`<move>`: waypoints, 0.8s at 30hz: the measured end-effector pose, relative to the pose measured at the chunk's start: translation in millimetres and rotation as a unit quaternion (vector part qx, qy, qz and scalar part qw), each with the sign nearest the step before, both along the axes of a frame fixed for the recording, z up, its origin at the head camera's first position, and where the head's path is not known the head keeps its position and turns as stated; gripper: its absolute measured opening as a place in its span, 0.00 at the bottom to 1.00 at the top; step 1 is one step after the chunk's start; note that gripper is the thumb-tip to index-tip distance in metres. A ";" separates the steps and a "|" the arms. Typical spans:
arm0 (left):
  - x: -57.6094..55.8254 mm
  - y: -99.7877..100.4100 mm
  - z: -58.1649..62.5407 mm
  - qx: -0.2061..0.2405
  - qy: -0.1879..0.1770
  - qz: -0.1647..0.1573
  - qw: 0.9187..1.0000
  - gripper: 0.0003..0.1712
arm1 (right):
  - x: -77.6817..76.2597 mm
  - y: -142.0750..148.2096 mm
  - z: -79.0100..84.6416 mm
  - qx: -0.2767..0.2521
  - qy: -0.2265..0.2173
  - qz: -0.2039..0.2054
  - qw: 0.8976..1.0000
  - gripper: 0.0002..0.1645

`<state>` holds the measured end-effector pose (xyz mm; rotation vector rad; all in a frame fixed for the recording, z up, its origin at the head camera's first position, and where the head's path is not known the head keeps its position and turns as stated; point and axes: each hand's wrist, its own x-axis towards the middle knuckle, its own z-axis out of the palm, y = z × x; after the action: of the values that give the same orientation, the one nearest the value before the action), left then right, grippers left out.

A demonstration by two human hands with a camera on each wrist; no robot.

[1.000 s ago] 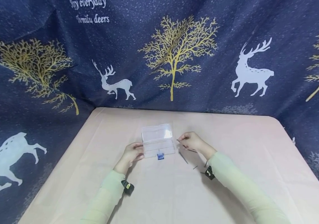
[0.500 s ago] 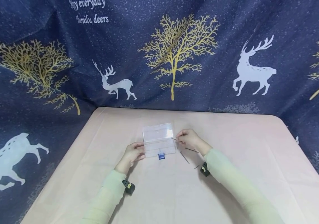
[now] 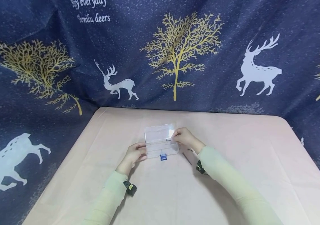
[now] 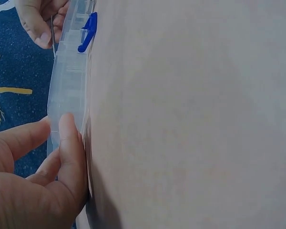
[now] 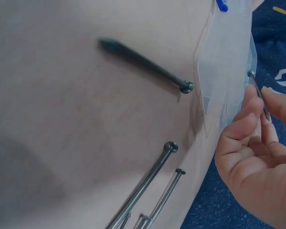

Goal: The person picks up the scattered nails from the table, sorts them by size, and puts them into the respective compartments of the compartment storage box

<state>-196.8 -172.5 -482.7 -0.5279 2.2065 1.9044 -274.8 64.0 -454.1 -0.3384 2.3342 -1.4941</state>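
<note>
Pinching one metal nail (image 5: 259,93) between thumb and fingertips of right hand (image 3: 186,137), gap no wider than the shank, other fingers curled. Found near centre of head view, overlapping lower right of raised lid (image 3: 157,133); cannot tell whether touching it. Gripping left end of clear plastic box (image 3: 153,152) with left hand (image 3: 133,153), thumb and fingers parted only by the thickness of that end. Locating box just below centre of head view, on pale tabletop (image 3: 160,193), with lid tipped up at back and blue latch (image 3: 163,156) at front edge. Observing loose nails in right wrist view: one slanting nail (image 5: 146,65) at upper middle, blurred at far end, head near box; nail cluster (image 5: 140,187) at lower middle, cut off by bottom edge, exact count unclear. Noting dark blue cloth (image 3: 120,47) across top of head view, printed with deer and trees.
</note>
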 end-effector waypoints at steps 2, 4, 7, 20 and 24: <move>-0.3 0.3 0.8 0.006 0.001 -0.002 1.000 0.22 | -0.5 -1.7 1.2 0.002 -0.006 -0.003 1.000 0.06; -0.6 0.5 1.0 0.005 0.000 -0.008 1.000 0.22 | -0.9 -2.9 1.2 0.005 -0.009 -0.006 1.000 0.05; -0.3 -0.1 0.7 -0.001 0.001 -0.015 1.000 0.22 | -0.7 -4.5 1.4 0.019 -0.006 -0.011 1.000 0.04; 0.0 1.1 -0.5 -0.001 0.000 -0.003 1.000 0.22 | 0.5 -8.5 1.1 0.018 -0.004 -0.013 1.000 0.08; 0.7 1.4 -0.2 -0.001 0.000 -0.005 1.000 0.22 | 3.0 -4.9 2.7 0.015 0.003 0.003 1.000 0.09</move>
<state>-196.2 -171.2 -482.8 -0.5169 2.2082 1.8978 -271.8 59.2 -451.5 -0.3412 2.3565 -1.4557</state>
